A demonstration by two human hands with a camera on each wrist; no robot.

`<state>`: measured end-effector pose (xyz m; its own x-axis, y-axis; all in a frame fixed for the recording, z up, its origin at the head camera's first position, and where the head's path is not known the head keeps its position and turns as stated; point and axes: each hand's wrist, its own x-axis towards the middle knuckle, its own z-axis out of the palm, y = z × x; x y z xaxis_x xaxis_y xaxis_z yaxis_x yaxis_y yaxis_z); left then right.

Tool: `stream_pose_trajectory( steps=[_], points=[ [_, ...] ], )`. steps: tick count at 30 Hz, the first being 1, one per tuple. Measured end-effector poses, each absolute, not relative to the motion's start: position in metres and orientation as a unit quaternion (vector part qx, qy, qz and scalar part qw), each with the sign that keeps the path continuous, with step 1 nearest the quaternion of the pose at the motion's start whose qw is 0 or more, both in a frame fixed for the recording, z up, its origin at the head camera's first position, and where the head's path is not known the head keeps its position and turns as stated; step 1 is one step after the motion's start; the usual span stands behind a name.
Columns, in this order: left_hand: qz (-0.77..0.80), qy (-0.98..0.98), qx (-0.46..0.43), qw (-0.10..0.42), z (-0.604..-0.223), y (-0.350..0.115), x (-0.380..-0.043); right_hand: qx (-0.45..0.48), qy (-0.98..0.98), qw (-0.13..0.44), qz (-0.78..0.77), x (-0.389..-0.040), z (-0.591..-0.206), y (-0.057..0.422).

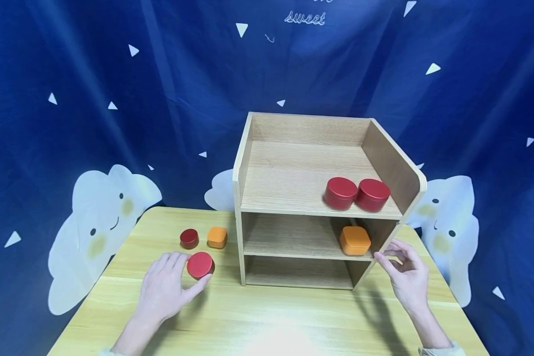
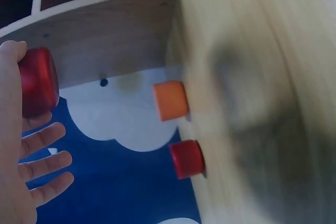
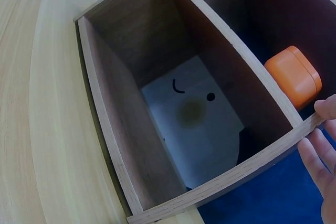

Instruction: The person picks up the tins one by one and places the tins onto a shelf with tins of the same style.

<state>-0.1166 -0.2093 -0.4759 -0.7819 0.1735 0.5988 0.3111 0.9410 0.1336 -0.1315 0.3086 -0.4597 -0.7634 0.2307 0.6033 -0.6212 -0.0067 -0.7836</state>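
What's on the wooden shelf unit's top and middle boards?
Top board: two round red tins, front right. Middle board: one rounded-square orange tin, right end. Can't see: board surface directly under the tins, or their contents.

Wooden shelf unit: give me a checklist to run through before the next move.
1. Left hand grips held red tin: ok, above the table.
2. Right hand on shelf unit: ok, pinching its right side panel.
3. A free hand: not ok, both hands are occupied.
4. Room on the top board: ok, left of the two red tins.
5. Small red tin and small orange tin standing on the table: ok.
6. Held red tin's contents: cannot tell.
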Motion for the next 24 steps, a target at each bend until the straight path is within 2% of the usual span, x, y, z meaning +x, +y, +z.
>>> stream_pose_trajectory(
  steps=[18,24],
  points=[
    [-0.121,-0.884,-0.216,0.397,-0.448,-0.176,-0.104,0.122,-0.643,0.312,0.689,-0.131,-0.457,0.305],
    [-0.128,-0.872,-0.226,0.414,-0.44,-0.165,-0.102,0.146,-0.62,0.32,0.701,-0.131,-0.457,0.305]
  ],
)
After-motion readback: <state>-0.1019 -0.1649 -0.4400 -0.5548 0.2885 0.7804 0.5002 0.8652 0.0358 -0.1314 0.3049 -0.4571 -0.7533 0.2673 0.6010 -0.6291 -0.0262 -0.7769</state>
